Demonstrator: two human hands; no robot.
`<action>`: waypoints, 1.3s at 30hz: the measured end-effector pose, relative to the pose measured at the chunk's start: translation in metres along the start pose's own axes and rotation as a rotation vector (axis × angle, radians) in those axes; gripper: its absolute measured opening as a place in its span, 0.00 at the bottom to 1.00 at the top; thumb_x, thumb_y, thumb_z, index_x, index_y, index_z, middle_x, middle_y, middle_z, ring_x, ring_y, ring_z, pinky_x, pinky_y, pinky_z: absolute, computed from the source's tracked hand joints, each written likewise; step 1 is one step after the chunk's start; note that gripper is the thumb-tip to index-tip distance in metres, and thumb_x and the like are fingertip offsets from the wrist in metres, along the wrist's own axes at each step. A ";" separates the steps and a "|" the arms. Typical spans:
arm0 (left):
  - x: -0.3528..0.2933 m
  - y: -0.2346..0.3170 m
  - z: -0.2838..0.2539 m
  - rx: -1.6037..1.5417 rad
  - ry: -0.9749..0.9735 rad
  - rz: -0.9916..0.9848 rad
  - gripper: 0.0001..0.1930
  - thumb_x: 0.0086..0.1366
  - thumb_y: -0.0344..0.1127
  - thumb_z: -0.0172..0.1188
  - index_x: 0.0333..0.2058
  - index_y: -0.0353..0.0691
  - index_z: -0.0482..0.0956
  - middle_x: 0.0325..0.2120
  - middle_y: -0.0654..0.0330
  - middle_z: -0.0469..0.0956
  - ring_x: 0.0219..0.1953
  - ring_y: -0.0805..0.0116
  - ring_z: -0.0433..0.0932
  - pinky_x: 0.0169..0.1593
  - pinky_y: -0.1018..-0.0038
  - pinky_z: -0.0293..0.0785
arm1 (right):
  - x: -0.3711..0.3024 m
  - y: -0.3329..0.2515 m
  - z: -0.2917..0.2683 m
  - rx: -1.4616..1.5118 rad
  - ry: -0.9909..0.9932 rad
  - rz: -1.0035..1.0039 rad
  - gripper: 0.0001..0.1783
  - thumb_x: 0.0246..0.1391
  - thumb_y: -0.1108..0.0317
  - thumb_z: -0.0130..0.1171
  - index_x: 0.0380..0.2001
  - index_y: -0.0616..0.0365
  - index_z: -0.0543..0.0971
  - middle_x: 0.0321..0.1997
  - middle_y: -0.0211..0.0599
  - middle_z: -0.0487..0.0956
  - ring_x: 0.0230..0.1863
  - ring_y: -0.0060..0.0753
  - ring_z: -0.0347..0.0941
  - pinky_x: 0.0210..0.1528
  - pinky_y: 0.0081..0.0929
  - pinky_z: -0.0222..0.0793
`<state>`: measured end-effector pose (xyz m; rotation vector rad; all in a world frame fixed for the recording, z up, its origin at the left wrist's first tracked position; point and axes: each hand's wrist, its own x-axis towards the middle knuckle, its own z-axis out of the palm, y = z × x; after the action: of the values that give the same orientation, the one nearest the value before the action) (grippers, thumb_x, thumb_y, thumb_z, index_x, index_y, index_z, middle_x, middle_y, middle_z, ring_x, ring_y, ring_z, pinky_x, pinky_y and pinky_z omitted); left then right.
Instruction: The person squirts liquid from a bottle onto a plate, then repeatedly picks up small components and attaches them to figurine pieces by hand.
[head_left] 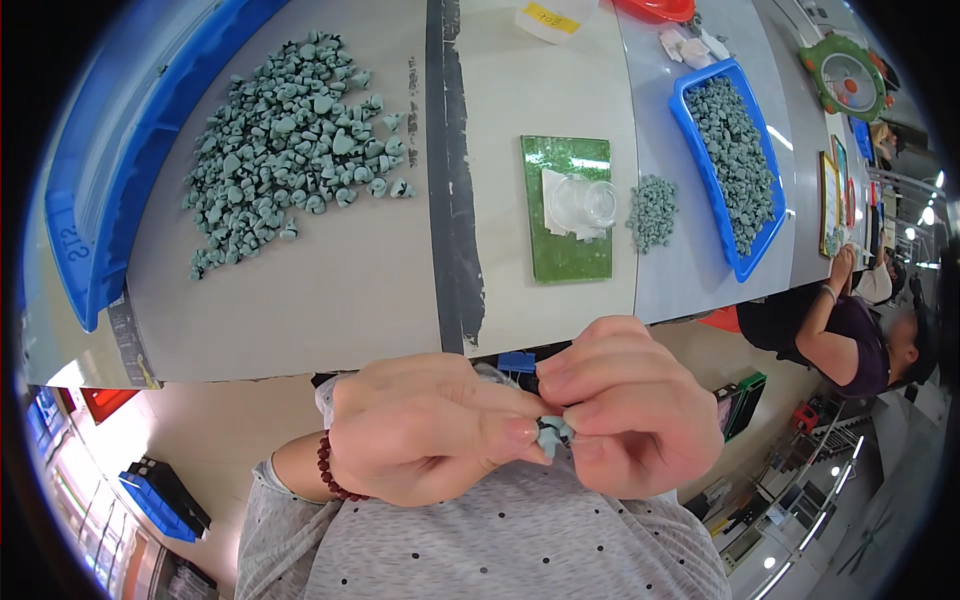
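A small grey-green moulded piece with a black bit on it (550, 436) is pinched between my two hands, just in front of my chest. My left hand (420, 430), with a dark beaded bracelet at the wrist, grips it by thumb and forefinger. From the other side, my right hand (640, 415) closes on it with thumb and fingertips. The fingers cover part of the piece. Beyond my left hand, a broad heap of grey-green and black pieces (300, 140) lies on the table. A smaller heap of plain grey-green pieces (653, 212) lies beyond my right hand.
A green board (570, 262) carries white paper and a clear plastic cup (580, 203). Right of it stands a blue tray (741, 272) full of grey-green pieces. A large blue bin (85, 230) edges the left. A clear tub (555, 22) is at the back. Another person (835, 340) works far right.
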<state>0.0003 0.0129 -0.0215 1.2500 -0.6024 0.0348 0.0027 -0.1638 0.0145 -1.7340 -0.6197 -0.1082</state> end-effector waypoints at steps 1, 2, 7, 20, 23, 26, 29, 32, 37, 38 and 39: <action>0.000 0.000 -0.001 0.039 -0.011 0.022 0.12 0.47 0.17 0.60 0.31 0.34 0.71 0.23 0.48 0.78 0.14 0.71 0.72 0.14 0.80 0.63 | 0.000 0.000 0.000 -0.076 0.000 -0.027 0.06 0.44 0.75 0.56 0.27 0.64 0.72 0.29 0.48 0.77 0.29 0.41 0.76 0.31 0.35 0.68; -0.001 -0.001 -0.001 0.040 -0.010 0.021 0.12 0.47 0.17 0.60 0.31 0.34 0.71 0.23 0.48 0.78 0.14 0.71 0.72 0.14 0.80 0.63 | -0.001 0.000 0.000 -0.153 0.000 -0.055 0.06 0.43 0.76 0.57 0.27 0.63 0.72 0.29 0.46 0.77 0.30 0.40 0.76 0.32 0.35 0.69; -0.001 0.005 0.007 0.090 0.127 -0.064 0.07 0.47 0.23 0.65 0.24 0.39 0.74 0.25 0.57 0.80 0.15 0.70 0.72 0.18 0.80 0.66 | 0.001 -0.002 0.007 -0.354 0.119 -0.186 0.07 0.36 0.74 0.61 0.25 0.60 0.78 0.28 0.40 0.80 0.30 0.34 0.78 0.33 0.29 0.70; 0.000 0.003 0.014 -0.085 0.112 -0.092 0.09 0.48 0.21 0.62 0.31 0.36 0.77 0.27 0.57 0.80 0.19 0.69 0.76 0.21 0.81 0.70 | -0.001 0.009 0.011 0.043 0.261 -0.236 0.11 0.34 0.76 0.65 0.26 0.59 0.77 0.33 0.41 0.78 0.32 0.37 0.75 0.35 0.31 0.69; 0.000 0.005 0.015 -0.094 0.113 -0.076 0.10 0.49 0.21 0.60 0.32 0.37 0.77 0.28 0.57 0.81 0.19 0.71 0.76 0.22 0.81 0.71 | 0.001 0.012 0.009 0.057 0.224 -0.371 0.10 0.35 0.77 0.63 0.26 0.58 0.75 0.33 0.41 0.77 0.32 0.37 0.73 0.31 0.31 0.68; -0.001 0.002 0.012 -0.080 0.084 -0.062 0.10 0.50 0.20 0.59 0.32 0.37 0.78 0.28 0.57 0.81 0.19 0.71 0.76 0.21 0.81 0.71 | 0.002 0.015 0.009 0.047 0.176 -0.415 0.09 0.36 0.78 0.61 0.24 0.57 0.73 0.32 0.40 0.77 0.30 0.36 0.73 0.28 0.30 0.66; 0.001 0.003 0.009 0.000 0.070 0.003 0.09 0.50 0.20 0.58 0.32 0.36 0.78 0.28 0.56 0.81 0.19 0.71 0.76 0.20 0.81 0.70 | 0.003 0.010 0.012 0.035 0.187 -0.389 0.09 0.36 0.77 0.61 0.23 0.58 0.72 0.31 0.40 0.77 0.31 0.37 0.73 0.26 0.29 0.65; -0.001 0.005 0.009 0.006 0.046 -0.027 0.08 0.51 0.21 0.59 0.31 0.36 0.78 0.27 0.56 0.81 0.19 0.70 0.76 0.21 0.82 0.70 | 0.004 0.012 0.010 0.075 0.182 -0.411 0.10 0.33 0.78 0.62 0.22 0.58 0.73 0.33 0.41 0.77 0.31 0.37 0.73 0.27 0.28 0.66; 0.002 0.008 0.015 -0.469 0.155 -0.401 0.08 0.56 0.26 0.61 0.35 0.34 0.76 0.30 0.60 0.78 0.29 0.77 0.75 0.32 0.83 0.70 | 0.011 0.004 -0.006 -0.038 0.025 -0.203 0.15 0.30 0.75 0.66 0.28 0.60 0.77 0.35 0.41 0.77 0.32 0.39 0.73 0.31 0.28 0.68; 0.003 0.007 0.014 -0.467 0.155 -0.400 0.08 0.56 0.26 0.61 0.35 0.34 0.76 0.30 0.60 0.78 0.29 0.77 0.75 0.32 0.83 0.70 | 0.012 0.002 -0.006 -0.154 -0.009 -0.118 0.17 0.30 0.73 0.68 0.30 0.61 0.78 0.36 0.41 0.77 0.32 0.39 0.73 0.32 0.28 0.69; 0.002 0.005 0.012 -0.476 0.091 -0.457 0.09 0.56 0.27 0.61 0.36 0.34 0.75 0.31 0.61 0.77 0.30 0.78 0.74 0.34 0.83 0.69 | 0.011 0.001 -0.007 -0.154 -0.009 -0.119 0.17 0.30 0.73 0.68 0.30 0.61 0.78 0.36 0.41 0.77 0.32 0.39 0.73 0.32 0.28 0.69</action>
<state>-0.0050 0.0032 -0.0145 0.8898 -0.2146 -0.4097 0.0148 -0.1666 0.0196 -1.8463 -0.7366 -0.2370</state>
